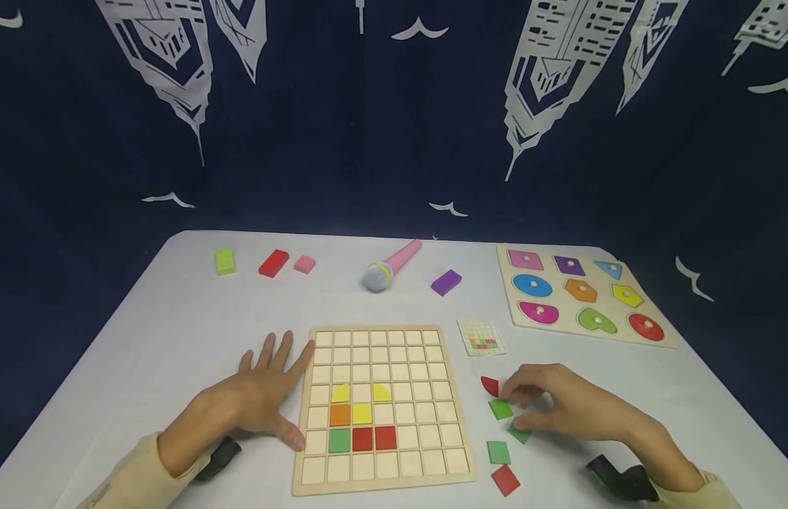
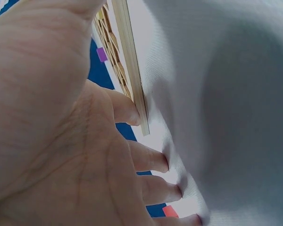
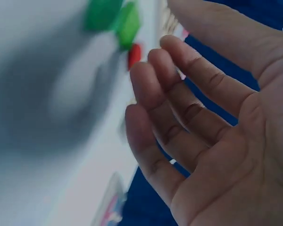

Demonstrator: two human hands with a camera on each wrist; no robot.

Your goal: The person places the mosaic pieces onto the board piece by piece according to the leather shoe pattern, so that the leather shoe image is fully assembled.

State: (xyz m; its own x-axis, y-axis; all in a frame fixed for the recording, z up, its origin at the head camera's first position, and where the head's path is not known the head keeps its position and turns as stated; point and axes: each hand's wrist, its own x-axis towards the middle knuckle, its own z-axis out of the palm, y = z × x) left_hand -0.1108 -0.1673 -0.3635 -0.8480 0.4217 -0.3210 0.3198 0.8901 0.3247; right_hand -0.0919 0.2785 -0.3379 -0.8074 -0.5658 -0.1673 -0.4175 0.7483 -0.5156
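A wooden grid board [image 1: 317,479] lies flat, with yellow, orange, green and red tiles in some cells; two of the yellow tiles are cut shapes. My left hand [image 1: 257,399] rests on the table with its fingers spread, thumb and index finger touching the board's left edge [image 2: 132,61]. Right of the board, my right hand [image 1: 556,399] hovers over loose pieces, its fingers loosely bent and holding nothing in the right wrist view. Near its fingertips are a red curved piece [image 1: 490,385], a light green tile [image 1: 499,409] and a darker green tile [image 1: 518,431], partly covered by the thumb.
Closer to me lie a green tile [image 1: 499,452] and a red tile [image 1: 506,480]. A small pattern card [image 1: 482,332] sits above them. Further back are a shape puzzle [image 1: 559,334], a toy microphone [image 1: 394,265], a purple block [image 1: 446,283] and a red block [image 1: 274,263].
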